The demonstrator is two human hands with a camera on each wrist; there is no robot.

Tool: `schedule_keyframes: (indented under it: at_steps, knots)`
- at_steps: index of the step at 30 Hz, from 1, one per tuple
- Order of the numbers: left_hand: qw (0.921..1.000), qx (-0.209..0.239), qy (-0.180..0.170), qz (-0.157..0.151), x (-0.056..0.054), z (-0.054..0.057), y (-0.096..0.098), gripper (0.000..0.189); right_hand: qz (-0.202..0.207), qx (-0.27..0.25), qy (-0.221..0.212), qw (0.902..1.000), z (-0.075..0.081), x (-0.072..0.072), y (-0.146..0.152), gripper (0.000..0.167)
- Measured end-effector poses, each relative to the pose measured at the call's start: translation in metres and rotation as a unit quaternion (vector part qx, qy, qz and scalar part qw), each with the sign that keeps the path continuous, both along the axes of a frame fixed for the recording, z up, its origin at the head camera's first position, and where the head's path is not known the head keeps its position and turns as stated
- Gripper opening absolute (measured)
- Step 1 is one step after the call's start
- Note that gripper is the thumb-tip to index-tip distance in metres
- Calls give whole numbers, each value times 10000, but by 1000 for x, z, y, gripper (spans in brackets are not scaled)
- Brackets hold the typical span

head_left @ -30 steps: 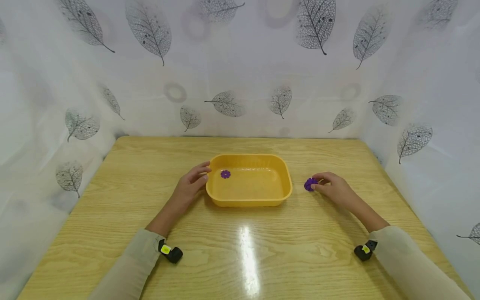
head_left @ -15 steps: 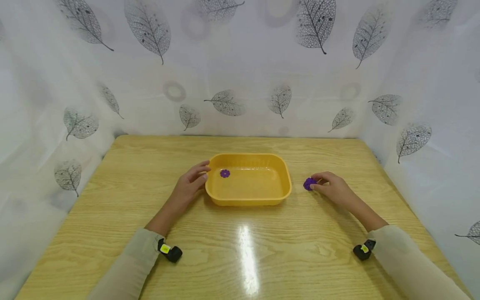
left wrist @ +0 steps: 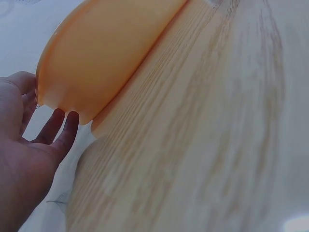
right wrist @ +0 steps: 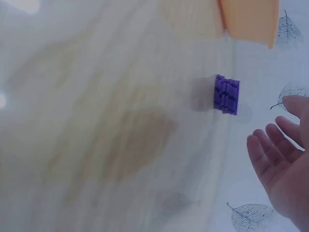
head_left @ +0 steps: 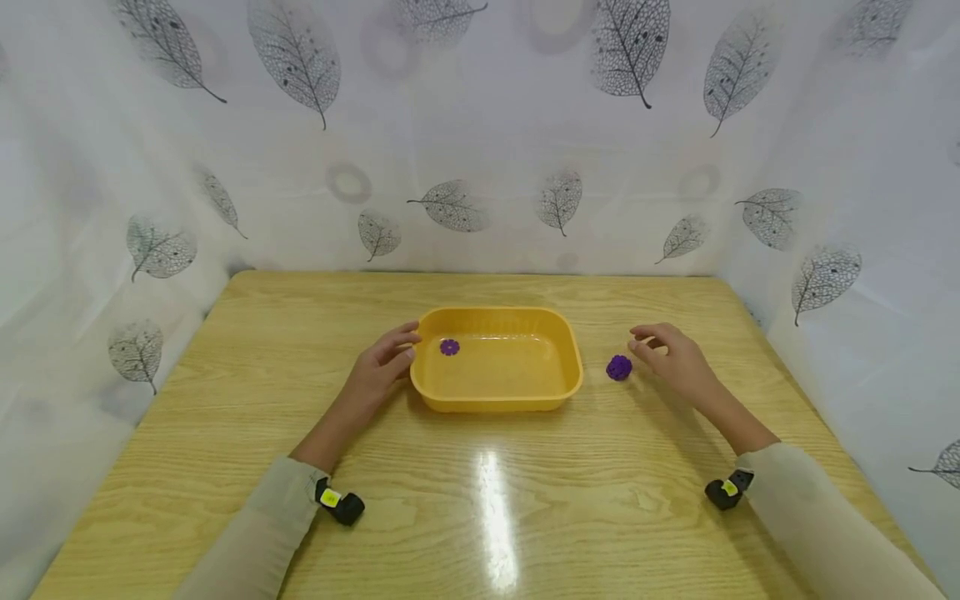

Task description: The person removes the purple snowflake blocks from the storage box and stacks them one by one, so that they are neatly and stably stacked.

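Note:
A yellow rectangular tray (head_left: pixel 497 405) sits mid-table, and my left hand (head_left: pixel 381 371) rests its fingertips at the tray's left end. In the left wrist view those fingers (left wrist: pixel 67 135) are loosely bent against the tray's outer wall. Inside the tray, toward the back left, lies one flat purple flower-shaped piece (head_left: pixel 449 347). Right of the tray stands a small stack of purple flower-shaped pieces (head_left: pixel 618 367), seen from the side as layered discs (right wrist: pixel 226 94). My right hand (head_left: pixel 675 360) hovers just right of the stack, fingers relaxed and apart from it, holding nothing.
The wooden table (head_left: pixel 495 483) carries the tray and the stack. A pale curtain (head_left: pixel 495 125) with a leaf print hangs behind and along both sides. A black wrist camera (head_left: pixel 347 507) sits on each sleeve cuff.
My right hand has let go of the purple stack and drawn back a little, up and to the right. The stack stays where it was; the left hand and tray have not moved.

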State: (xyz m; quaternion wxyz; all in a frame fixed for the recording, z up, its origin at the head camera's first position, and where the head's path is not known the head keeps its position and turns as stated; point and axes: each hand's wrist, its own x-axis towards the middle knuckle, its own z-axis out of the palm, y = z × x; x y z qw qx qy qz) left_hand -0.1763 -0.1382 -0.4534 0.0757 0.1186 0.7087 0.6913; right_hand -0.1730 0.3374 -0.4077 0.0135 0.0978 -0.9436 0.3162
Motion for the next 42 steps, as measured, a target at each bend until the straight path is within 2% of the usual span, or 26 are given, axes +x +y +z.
schedule_keyframes:
  at_steps: [5,8,13,18,23,29,34,42]
  knots:
    - [10000,51,-27,20,0,-1,-1,40,141,-130,564,9982,7,-13,-18,43]
    - [10000,62,-42,26,0,-3,0,40,323,-247,630,9972,12,-19,-37,43]
    - [9999,91,-35,25,0,-3,1,40,711,-473,510,9950,18,-27,-78,41]
    - [10000,32,44,-20,-2,-5,4,41,1159,-488,346,9915,17,-33,-116,41]
    - [10000,51,20,-24,-2,-4,4,40,1509,-294,116,9881,13,-37,-152,43]
    - [9999,121,33,-16,-3,-3,2,39,1884,33,63,9821,8,-41,-195,43]
    - [9999,128,80,-46,-2,-2,0,39,1980,305,-90,9797,0,-48,-222,42]
    - [9999,75,112,-50,-3,-3,-3,38,1810,396,-496,9814,-18,-61,-246,42]
